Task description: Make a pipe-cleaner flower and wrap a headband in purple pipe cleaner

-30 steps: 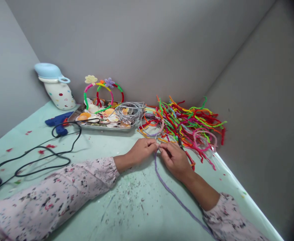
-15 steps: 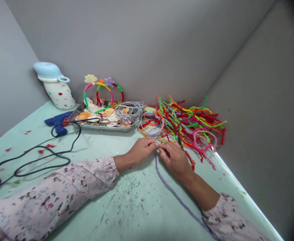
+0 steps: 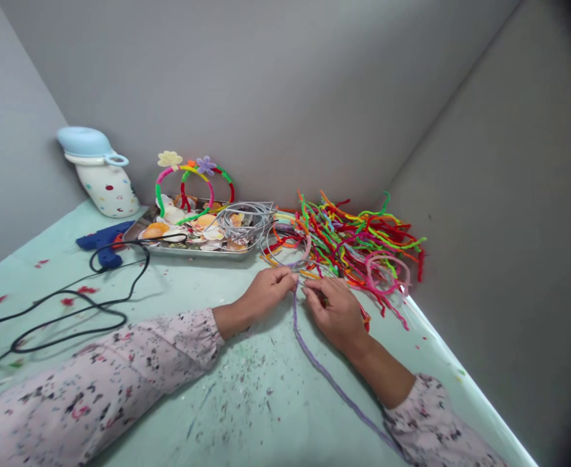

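Note:
My left hand [image 3: 272,292] is closed in a pinch on the top end of a long purple pipe cleaner [image 3: 317,363]. The pipe cleaner hangs from those fingers and trails across the table toward my right sleeve. My right hand [image 3: 338,312] is just to the right, its thumb and forefinger closed together a small gap from my left fingertips. Anything between its fingers is too small to make out. Directly behind my hands, thin silver wire is bent into a ring [image 3: 265,251]; whether my left fingers also grip it is unclear.
A heap of colourful pipe cleaners [image 3: 358,227] lies behind my right hand, with a pink ring [image 3: 370,275] on it. A metal tray [image 3: 198,254] holds shells, coiled wire [image 3: 246,217] and decorated hoops [image 3: 157,194]. Left are a blue glue gun [image 3: 103,239], black cord [image 3: 115,310] and bottle [image 3: 105,185].
My right fingertips have drawn slightly away from my left ones, opening a small gap. My left hand keeps its pinch. The whole view has shifted a little.

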Available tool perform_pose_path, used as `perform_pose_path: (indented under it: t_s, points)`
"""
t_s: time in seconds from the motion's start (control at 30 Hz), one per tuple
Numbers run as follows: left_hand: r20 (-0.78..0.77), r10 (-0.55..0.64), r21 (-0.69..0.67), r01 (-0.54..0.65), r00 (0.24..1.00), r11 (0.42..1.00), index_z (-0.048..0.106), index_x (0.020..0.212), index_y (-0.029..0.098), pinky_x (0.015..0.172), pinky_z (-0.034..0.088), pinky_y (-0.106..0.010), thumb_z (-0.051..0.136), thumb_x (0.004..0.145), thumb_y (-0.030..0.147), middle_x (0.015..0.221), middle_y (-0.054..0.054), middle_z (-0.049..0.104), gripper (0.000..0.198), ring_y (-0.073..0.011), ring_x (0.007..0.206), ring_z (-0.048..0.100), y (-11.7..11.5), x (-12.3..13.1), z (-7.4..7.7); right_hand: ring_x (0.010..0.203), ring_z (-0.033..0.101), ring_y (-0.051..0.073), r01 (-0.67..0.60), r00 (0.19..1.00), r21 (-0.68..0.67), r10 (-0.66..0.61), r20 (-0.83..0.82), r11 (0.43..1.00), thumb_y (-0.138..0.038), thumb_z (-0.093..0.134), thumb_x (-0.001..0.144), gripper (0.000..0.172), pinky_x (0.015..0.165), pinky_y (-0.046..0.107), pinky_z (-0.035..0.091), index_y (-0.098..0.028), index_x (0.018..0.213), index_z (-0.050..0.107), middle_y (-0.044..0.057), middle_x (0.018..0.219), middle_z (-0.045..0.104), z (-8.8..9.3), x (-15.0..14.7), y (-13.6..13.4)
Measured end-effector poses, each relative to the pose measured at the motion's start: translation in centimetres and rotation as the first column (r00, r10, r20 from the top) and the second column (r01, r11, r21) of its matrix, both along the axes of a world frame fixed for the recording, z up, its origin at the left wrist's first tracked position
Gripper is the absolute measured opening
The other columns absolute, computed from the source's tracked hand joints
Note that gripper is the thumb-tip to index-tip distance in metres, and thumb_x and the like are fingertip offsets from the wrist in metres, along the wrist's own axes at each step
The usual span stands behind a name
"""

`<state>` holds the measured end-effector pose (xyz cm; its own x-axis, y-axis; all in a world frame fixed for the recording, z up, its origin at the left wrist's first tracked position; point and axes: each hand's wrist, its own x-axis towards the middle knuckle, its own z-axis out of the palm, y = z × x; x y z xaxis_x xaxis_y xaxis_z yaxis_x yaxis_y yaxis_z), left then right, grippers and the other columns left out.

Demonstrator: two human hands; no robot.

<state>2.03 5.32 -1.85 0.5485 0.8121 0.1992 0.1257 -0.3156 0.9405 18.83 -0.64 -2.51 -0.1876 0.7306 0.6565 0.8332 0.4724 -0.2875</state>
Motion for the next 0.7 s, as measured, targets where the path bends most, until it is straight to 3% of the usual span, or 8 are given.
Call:
perform_pose_path:
  t_s: [0.17,0.4,0.7]
  points:
    - [-0.028,0.03,0.053,-0.029,0.999,0.998,0.047,0.066,0.016,0.056,0.029,-0.022,0.048,0.084,0.038,0.061,0.004,0.041,0.029,-0.0102,0.06,0.038,-0.15,0.23,-0.4,0.075,0.058,0.019,0.025,1.0,-0.01,-0.025,-0.012,1.0,-0.023,0.052,0.087,0.011,0.074,0.034,0.042,-0.021,0.089,0.062,0.003,0.076,0.066,-0.02,0.02,0.0]
    - [-0.001,0.063,0.075,-0.063,0.998,0.995,0.056,0.086,0.016,0.055,0.032,-0.02,0.053,0.081,0.03,0.063,0.004,0.048,0.015,-0.0099,0.059,0.042,-0.36,0.5,-0.78,0.076,0.058,0.019,0.044,0.999,-0.017,-0.044,-0.002,0.999,-0.023,0.051,0.088,0.013,0.074,0.034,0.04,-0.021,0.09,0.064,0.004,0.077,0.067,0.05,0.05,-0.1]
    - [-0.014,0.103,0.179,-0.098,0.995,0.979,0.057,0.083,0.016,0.058,0.036,-0.021,0.052,0.08,0.021,0.067,0.003,0.052,0.008,-0.0102,0.061,0.046,-0.76,0.51,-0.34,0.074,0.057,0.019,0.051,0.999,-0.018,-0.051,-0.009,0.999,-0.024,0.052,0.088,0.012,0.074,0.035,0.039,-0.021,0.088,0.064,0.003,0.075,0.066,-0.1,0.05,-0.24]
